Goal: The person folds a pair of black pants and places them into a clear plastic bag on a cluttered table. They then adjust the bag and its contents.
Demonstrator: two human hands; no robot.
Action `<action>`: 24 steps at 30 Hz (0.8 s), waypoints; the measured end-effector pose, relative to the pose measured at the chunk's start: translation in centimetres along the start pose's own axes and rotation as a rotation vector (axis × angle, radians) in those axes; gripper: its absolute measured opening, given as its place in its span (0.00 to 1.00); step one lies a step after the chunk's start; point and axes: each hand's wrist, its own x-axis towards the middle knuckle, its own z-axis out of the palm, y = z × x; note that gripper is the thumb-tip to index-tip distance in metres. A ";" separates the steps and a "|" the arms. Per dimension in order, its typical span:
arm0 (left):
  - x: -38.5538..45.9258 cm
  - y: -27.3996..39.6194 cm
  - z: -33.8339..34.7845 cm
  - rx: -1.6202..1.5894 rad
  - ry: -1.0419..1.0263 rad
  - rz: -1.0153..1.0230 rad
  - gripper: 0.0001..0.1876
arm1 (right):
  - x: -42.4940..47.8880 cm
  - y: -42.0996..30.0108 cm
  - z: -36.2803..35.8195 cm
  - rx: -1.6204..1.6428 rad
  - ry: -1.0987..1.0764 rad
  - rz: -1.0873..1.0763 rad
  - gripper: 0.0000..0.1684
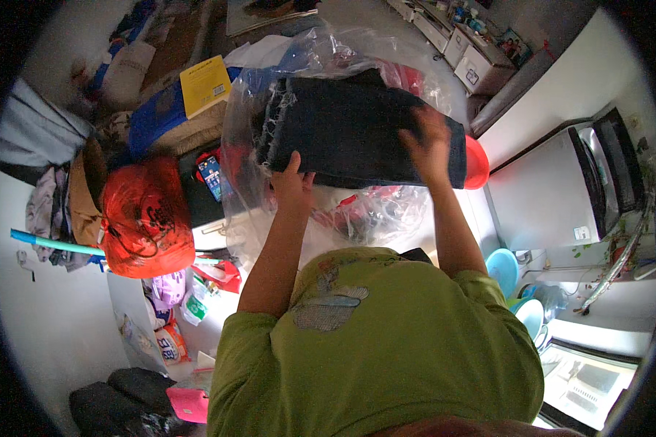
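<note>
Dark denim trousers (350,131), folded into a thick bundle with a frayed hem at the left end, lie across the middle of the view. My left hand (295,183) grips their near left edge, thumb on top and fingers underneath. On the right part of the cloth is my right hand (429,142), blurred, its fingers spread over the denim. Beneath and around the bundle spreads a large clear plastic bag (240,114), with red and white items showing through it.
To the left are a red plastic bag (147,218), a lit phone (212,177) and a yellow book (205,86) on blue material. A red rounded object (475,163) shows beyond the trousers' right end. A refrigerator (546,191) stands at the right.
</note>
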 end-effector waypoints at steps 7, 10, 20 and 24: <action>0.8 -1.3 -1.6 -0.012 -0.107 0.149 0.29 | -5.3 5.9 -5.0 0.836 0.008 1.400 0.26; 0.8 -0.6 -1.3 0.175 -0.079 0.237 0.30 | -6.7 6.2 -5.7 0.862 -0.108 1.426 0.26; 0.5 1.0 -3.3 0.406 -0.101 0.496 0.28 | -5.0 7.1 -7.5 1.621 0.219 0.733 0.24; 2.6 -0.2 -4.7 0.293 -0.076 0.394 0.26 | -8.0 2.4 -4.3 2.045 0.313 0.757 0.42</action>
